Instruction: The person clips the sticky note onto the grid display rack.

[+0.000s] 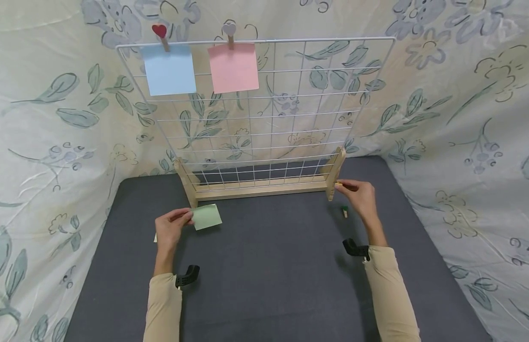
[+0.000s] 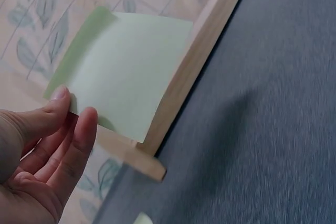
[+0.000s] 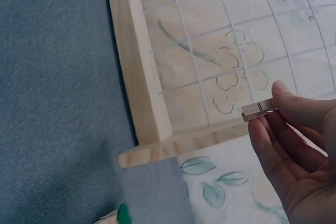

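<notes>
My left hand (image 1: 169,231) pinches a green sticky note (image 1: 207,217) at its edge, between thumb and fingers. In the left wrist view the note (image 2: 126,72) is held up in front of the rack's wooden base. My right hand (image 1: 361,199) holds a small wooden clothespin (image 3: 258,109) by one end, near the rack's right foot. A white wire grid rack (image 1: 264,116) on a wooden stand rises behind both hands. From its top bar hang a blue note (image 1: 170,71) under a red heart clothespin (image 1: 159,32) and a pink note (image 1: 234,71) under a pale heart clothespin (image 1: 229,29).
Another clothespin with a green top (image 1: 345,211) lies on the dark table (image 1: 264,275) below the right hand. Part of a pale yellowish paper (image 2: 143,219) shows beneath the left hand. Floral cloth (image 1: 469,142) surrounds the table at the back and sides.
</notes>
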`<state>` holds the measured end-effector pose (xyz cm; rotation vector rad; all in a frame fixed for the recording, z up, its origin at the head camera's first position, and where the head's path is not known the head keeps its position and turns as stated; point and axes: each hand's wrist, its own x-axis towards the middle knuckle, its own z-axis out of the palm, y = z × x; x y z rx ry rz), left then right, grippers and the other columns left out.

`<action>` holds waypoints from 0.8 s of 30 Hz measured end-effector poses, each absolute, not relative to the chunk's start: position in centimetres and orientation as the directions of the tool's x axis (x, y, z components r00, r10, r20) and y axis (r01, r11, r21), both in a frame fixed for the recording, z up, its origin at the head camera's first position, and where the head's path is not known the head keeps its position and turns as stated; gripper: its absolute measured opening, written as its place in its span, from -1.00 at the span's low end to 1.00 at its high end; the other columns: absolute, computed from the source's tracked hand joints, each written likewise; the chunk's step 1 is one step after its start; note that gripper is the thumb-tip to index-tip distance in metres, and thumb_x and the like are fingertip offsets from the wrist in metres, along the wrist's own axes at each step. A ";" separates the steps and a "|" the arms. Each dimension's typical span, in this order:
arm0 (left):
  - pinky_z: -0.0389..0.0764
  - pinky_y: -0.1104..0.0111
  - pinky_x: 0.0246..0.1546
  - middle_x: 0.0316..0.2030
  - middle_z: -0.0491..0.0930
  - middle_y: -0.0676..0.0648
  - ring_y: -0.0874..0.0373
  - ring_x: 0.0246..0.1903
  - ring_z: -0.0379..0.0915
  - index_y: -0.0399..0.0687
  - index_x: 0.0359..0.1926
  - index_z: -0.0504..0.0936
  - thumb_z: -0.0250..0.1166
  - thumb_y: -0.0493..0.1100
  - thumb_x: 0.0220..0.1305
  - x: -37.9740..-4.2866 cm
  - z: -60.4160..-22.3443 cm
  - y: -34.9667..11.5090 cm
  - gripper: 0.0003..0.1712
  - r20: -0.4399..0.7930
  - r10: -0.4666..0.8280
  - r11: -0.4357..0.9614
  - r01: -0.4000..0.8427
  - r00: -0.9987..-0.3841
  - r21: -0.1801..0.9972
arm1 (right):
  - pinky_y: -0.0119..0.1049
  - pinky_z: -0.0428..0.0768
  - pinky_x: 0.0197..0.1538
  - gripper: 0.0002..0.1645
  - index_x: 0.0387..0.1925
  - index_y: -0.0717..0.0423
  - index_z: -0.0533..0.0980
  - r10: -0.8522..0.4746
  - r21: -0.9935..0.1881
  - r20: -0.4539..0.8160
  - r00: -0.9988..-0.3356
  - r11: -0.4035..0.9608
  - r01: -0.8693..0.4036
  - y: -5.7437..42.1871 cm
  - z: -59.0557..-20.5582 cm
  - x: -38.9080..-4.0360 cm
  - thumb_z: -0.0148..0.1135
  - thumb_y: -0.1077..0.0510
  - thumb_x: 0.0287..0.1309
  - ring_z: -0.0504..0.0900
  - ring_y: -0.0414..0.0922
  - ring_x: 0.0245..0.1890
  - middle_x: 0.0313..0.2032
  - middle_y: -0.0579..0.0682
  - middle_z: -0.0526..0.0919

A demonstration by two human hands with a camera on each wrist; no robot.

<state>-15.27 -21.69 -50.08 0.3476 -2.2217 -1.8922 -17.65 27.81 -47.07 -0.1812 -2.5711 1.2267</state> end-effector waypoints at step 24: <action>0.75 0.22 -0.33 -0.24 0.66 -0.39 0.18 -0.51 0.67 -0.52 -0.17 0.67 0.38 -0.36 0.18 -17.2 -47.0 -16.5 -0.76 0.046 -0.155 0.108 0.030 -0.987 0.994 | -0.58 0.53 -0.34 -0.66 -0.10 0.21 0.70 0.164 -0.786 0.282 -0.945 0.605 -0.129 25.6 -44.3 -19.3 0.41 0.08 0.15 0.67 -0.13 -0.28 -0.21 0.16 0.75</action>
